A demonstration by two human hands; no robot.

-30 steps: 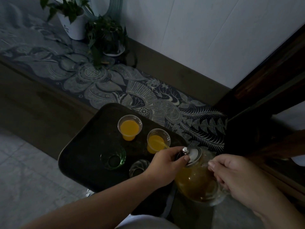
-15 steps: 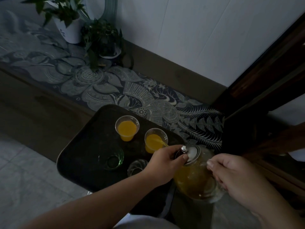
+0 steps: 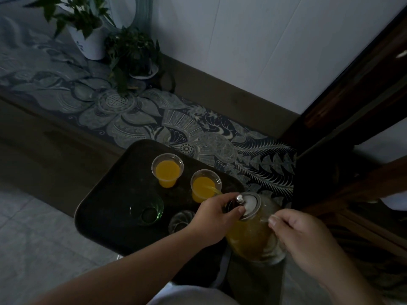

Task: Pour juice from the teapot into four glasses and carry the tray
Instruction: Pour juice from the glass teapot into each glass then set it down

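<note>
- Dim light fills this corner, where a dark tray [image 3: 105,208] sits half on a low ledge covered by a blue patterned cloth [image 3: 136,119], with two potted plants [image 3: 130,49] against the white wall.
- Four glasses stand on the tray: the far glass [image 3: 167,170] holds plenty of orange juice, and the second glass [image 3: 205,186] beside it is taking a thin stream right now.
- Compared with a second ago, the level in that second glass looks a little higher, while the teapot has barely moved; from where I stand this pour seems close to done.
- A glass teapot [image 3: 253,236], tipped toward the tray at its near right edge, is still well stocked with juice.
- Her left hand [image 3: 217,219] curls over the lid [image 3: 251,204], fingertips pressing it down beside the metal knob so it won't slip.
- Her right hand [image 3: 306,241] is closed around the handle side of the teapot; the handle itself is hidden under the fingers, so I can't tell exactly how it is pinched.
- A green glass [image 3: 147,211] and a clear glass [image 3: 181,220] nearer to her are both empty, so half the pouring remains before the tray can be carried.
</note>
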